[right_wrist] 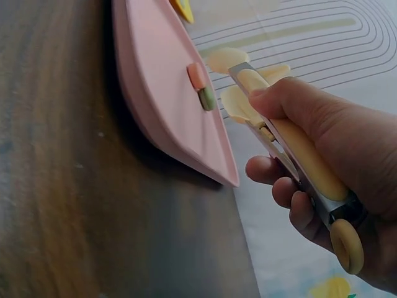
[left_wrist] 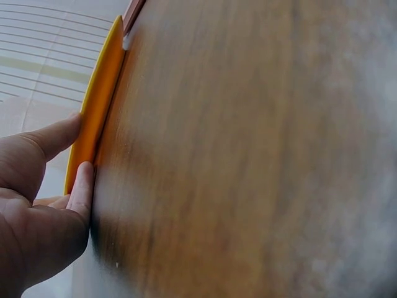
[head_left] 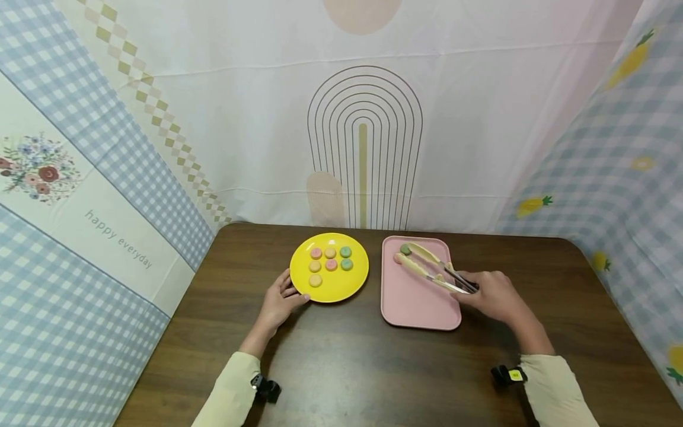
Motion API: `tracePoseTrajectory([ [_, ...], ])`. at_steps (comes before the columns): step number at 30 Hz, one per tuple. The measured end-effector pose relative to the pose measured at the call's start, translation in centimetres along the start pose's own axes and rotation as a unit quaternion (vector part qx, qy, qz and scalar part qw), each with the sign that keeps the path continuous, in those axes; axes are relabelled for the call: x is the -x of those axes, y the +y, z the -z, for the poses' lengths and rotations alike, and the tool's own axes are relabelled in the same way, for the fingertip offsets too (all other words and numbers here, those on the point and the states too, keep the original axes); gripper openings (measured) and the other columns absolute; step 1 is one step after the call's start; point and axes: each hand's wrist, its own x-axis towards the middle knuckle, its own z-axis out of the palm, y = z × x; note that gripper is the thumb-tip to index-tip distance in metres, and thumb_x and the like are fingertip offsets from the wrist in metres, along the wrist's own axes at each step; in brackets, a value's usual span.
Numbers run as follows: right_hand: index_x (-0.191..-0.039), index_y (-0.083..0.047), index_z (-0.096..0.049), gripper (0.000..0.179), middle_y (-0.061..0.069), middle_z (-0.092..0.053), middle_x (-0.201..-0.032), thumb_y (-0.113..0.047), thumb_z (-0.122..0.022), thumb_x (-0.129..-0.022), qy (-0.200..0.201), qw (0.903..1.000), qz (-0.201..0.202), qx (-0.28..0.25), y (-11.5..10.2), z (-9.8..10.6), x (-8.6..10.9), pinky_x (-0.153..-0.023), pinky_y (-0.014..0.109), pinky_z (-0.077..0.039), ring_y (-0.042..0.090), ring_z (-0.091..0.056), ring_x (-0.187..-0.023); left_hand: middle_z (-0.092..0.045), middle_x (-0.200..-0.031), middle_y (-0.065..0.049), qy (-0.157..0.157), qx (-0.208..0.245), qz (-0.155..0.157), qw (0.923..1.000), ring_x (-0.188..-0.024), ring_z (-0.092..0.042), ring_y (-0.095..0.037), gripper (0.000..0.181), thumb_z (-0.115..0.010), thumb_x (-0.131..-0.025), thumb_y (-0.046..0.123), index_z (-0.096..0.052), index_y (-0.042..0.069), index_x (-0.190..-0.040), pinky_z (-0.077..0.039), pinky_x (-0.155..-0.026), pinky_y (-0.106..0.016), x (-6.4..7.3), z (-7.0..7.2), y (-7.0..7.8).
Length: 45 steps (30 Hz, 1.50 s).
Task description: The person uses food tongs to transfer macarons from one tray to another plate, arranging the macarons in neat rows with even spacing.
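My left hand (head_left: 278, 300) pinches the near-left rim of a round yellow plate (head_left: 349, 283). In the left wrist view, the thumb lies over the rim of the plate (left_wrist: 99, 105), with a finger against its underside. Several small round cookie-like pieces, pink, cream and green, sit on the plate. My right hand (head_left: 493, 295) grips tongs (head_left: 445, 274) with cream tips and metal arms. The parted tips hang above the far-left part of a pink tray (head_left: 418, 305). On that tray, a pink piece (right_wrist: 196, 76) and a green piece (right_wrist: 206, 98) lie side by side, apart from the tips.
The dark wooden table (head_left: 368, 373) carries both plate and tray, with a narrow gap between them. A white printed cloth (head_left: 256, 136) hangs behind the table's far edge. Checked cloths (head_left: 587, 196) hang along the sides.
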Motion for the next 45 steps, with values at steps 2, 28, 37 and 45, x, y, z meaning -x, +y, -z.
tracePoseTrajectory([
  [2, -0.133, 0.004, -0.065, 0.065, 0.0, -0.058, -0.069, -0.041, -0.079, -0.089, -0.004, 1.0, 0.0, -0.001, 0.0, -0.3, 0.0, -0.05, 0.027, -0.036, 0.013, -0.043, -0.056, -0.033, -0.163, -0.021, 0.002, -0.001, -0.001, 1.0, -0.134, -0.053, -0.038, 0.093, -0.076, -0.091, 0.005, -0.017, 0.005, -0.164, -0.056, -0.096, -0.037, -0.4, 0.0, -0.8],
  [28, -0.13, 0.006, -0.067, 0.06, 0.009, -0.069, -0.088, -0.037, -0.079, -0.089, -0.029, 0.9995, -0.006, 0.005, -0.1, -1.4, 0.0, -0.052, 0.027, -0.032, 0.015, -0.042, -0.061, -0.033, -0.163, -0.02, -0.007, 0.01, -0.002, 0.9999, -0.134, -0.052, -0.038, 0.093, -0.076, -0.091, 0.004, -0.018, 0.005, -0.164, -0.056, -0.095, -0.034, -0.2, -0.3, -0.6],
  [37, -0.13, 0.005, -0.067, 0.06, 0.006, -0.066, -0.083, -0.036, -0.08, -0.089, -0.016, 0.9997, -0.014, -0.005, -0.3, -1.4, 0.2, -0.051, 0.027, -0.032, 0.015, -0.042, -0.06, -0.035, -0.162, -0.019, 0.003, 0.013, -0.013, 0.9998, -0.133, -0.054, -0.036, 0.095, -0.078, -0.09, 0.008, -0.018, 0.007, -0.164, -0.057, -0.094, -0.033, -0.6, 0.1, -1.3],
  [45, -0.131, 0.005, -0.066, 0.061, -0.001, -0.048, -0.06, -0.036, -0.08, -0.089, 0.005, 1.0, 0.002, -0.007, -0.8, -1.0, 0.6, -0.047, 0.025, -0.03, 0.012, -0.038, -0.052, -0.035, -0.162, -0.018, 0.009, 0.001, -0.009, 0.9999, -0.132, -0.055, -0.036, 0.095, -0.079, -0.09, 0.009, -0.02, 0.008, -0.164, -0.057, -0.094, -0.033, -0.7, 0.1, -1.4],
])
